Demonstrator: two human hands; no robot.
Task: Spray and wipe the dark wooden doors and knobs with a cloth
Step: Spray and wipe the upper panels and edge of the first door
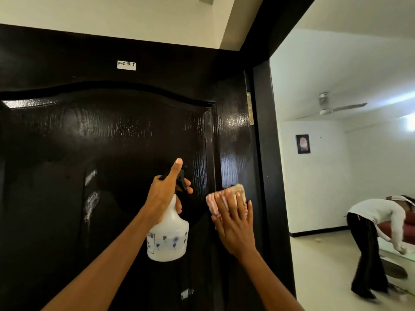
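Head view: my right hand (235,223) pressed a folded pink cloth (224,198) flat, fingers spread, against the glossy, grained door (112,135) near its hinge (249,108). My left hand (164,194) gripped the white plastic spray bottle (168,236). Upper panel looked wet; pale smears below remained, no knob in sight.

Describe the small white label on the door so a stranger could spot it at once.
Start at the dark wooden door filling the left of the view. Above its arched raised panel, on the flat top band, sits the small white label. It is the only pale rectangle there, with dark handwritten characters.
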